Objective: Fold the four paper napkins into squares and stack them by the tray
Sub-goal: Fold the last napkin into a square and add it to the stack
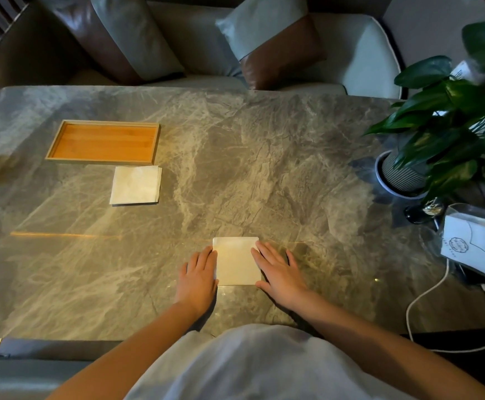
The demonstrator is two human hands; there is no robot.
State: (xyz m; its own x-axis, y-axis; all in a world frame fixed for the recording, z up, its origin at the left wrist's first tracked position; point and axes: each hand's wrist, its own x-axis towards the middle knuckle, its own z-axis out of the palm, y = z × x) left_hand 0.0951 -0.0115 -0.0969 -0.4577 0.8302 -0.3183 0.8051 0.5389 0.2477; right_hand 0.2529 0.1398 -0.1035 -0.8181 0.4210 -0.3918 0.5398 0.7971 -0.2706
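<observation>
A white paper napkin, folded into a square, lies flat on the marble table near the front edge. My left hand rests flat against its left side, fingers together, touching the edge. My right hand lies flat on its right side, fingertips overlapping the napkin's right edge. Neither hand grips it. A stack of folded white napkins sits just in front of the wooden tray, at the far left; its layers show at the right edge.
A potted green plant stands at the right. Beside it are a clear holder with white napkins and a white cable looping over the table's edge. Chairs with cushions line the far side.
</observation>
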